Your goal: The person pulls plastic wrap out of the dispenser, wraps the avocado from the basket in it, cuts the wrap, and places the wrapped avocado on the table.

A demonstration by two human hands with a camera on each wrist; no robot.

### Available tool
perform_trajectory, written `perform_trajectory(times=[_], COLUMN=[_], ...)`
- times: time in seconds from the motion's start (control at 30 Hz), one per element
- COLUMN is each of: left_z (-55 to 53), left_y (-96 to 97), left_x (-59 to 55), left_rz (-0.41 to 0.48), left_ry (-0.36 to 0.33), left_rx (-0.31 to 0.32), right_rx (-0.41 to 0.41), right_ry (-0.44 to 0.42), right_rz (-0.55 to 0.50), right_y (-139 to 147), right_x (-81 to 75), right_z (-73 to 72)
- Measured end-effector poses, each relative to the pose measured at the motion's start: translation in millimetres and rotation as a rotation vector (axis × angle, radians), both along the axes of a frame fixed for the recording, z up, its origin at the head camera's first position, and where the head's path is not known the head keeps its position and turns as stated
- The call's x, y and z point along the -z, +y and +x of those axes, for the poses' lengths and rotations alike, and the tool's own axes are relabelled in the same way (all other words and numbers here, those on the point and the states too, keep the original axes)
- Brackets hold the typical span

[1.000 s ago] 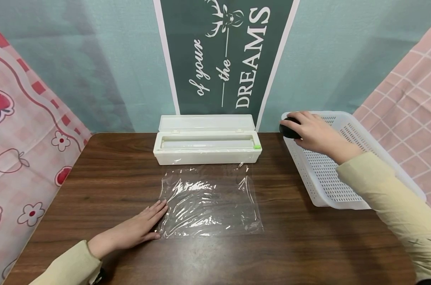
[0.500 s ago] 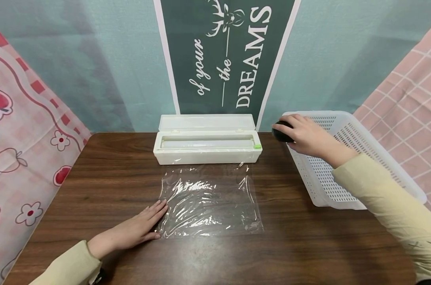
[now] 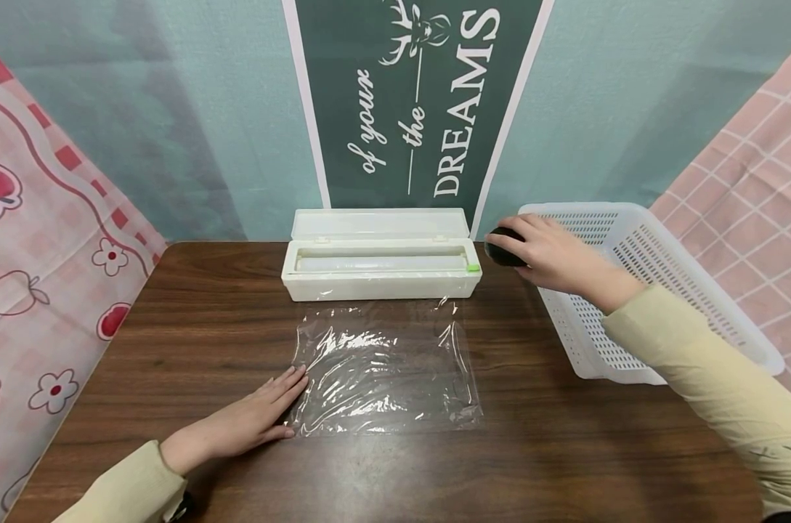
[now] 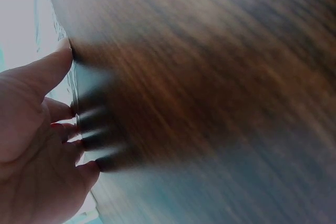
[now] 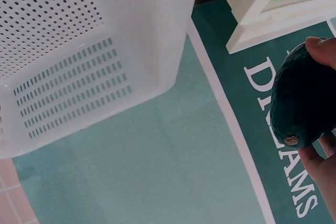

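Observation:
In the head view my left hand (image 3: 241,425) lies with straight fingers on the left edge of a clear sheet of plastic wrap (image 3: 388,374). The left wrist view shows its thumb and fingertips (image 4: 58,61) down at the sheet's border. The sheet runs flat and slightly wrinkled from a white wrap dispenser (image 3: 382,289), whose lid stands raised and whose roll shows inside. My right hand (image 3: 555,250) grips a dark avocado (image 3: 503,248), held in the air between basket and dispenser. The avocado's stem end (image 5: 291,140) is visible in the right wrist view.
A white perforated basket (image 3: 561,330) stands on the right, partly under my right forearm. The dispenser has a small green slider (image 3: 473,268) at its right end. A blue-green cloth wall (image 3: 238,131) closes the back of the wooden table (image 3: 192,327).
My right hand has carried the avocado leftward from over the basket's left rim toward the dispenser. The left hand, the wrap and the dispenser stay where they were.

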State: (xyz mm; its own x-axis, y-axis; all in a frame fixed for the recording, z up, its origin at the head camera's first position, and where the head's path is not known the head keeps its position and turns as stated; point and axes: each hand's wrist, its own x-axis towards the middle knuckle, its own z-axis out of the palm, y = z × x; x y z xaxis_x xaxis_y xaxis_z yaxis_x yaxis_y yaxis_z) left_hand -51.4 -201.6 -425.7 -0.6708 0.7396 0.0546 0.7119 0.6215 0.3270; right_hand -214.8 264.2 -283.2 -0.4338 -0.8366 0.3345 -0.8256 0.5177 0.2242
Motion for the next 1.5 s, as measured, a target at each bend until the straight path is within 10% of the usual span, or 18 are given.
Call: perform_trajectory(times=[1.5], left_z=[0.1], left_y=[0.9], left_x=[0.5], left_rz=[0.005], left_ry=[0.025], left_rx=[0.009], right_rx=[-0.099], right_ry=[0.007], right_rz=[0.069], right_y=[-51], right_x=[7.9], right_z=[30.0])
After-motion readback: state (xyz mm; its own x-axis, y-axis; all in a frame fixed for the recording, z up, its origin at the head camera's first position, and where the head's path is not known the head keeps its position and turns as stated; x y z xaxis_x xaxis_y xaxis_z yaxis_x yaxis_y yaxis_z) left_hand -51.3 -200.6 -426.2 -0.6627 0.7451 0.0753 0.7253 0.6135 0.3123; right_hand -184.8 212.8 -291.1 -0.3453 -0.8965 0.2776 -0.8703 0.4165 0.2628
